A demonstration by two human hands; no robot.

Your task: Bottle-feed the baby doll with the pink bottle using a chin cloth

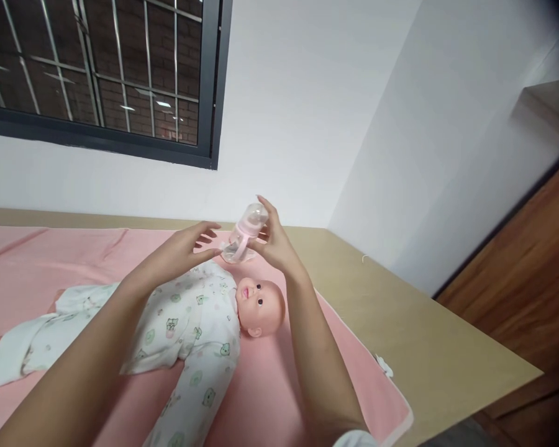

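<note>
A clear baby bottle with a pink collar, pink handle and clear domed cap tilts above the pink sheet, just past the doll's head. My right hand grips it from the right, fingers behind it and thumb at the handle. To its left is my left hand, fingers apart and curved; its thumb tip reaches the bottle's lower left side, and I cannot tell if it touches. Beneath my hands a baby doll lies face up, dressed in a white printed outfit. My left forearm hides part of its body.
The pink sheet covers much of a wooden tabletop, whose right edge ends in a corner. A small white scrap lies by the sheet's edge. White walls and a barred window stand behind.
</note>
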